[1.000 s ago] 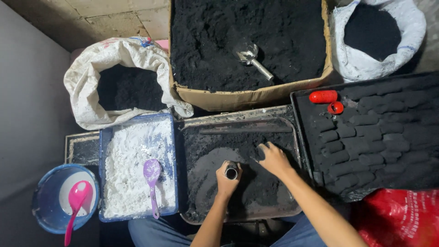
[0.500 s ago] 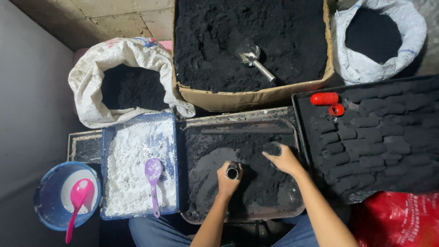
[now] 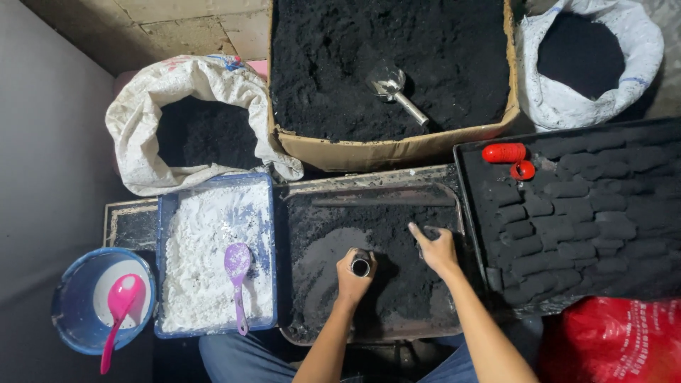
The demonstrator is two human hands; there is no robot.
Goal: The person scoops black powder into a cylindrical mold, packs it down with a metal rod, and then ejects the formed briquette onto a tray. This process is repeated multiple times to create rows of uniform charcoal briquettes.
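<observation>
A tray lies in the middle, a tub to its left, a rack to its right, a box beyond it.

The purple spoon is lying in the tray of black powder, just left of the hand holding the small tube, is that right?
Not quite. The head view shows the purple spoon lying in the blue tray of white powder, not in the black powder. It is indeed left of the left hand holding the small tube, which is over the dark tray.
</observation>
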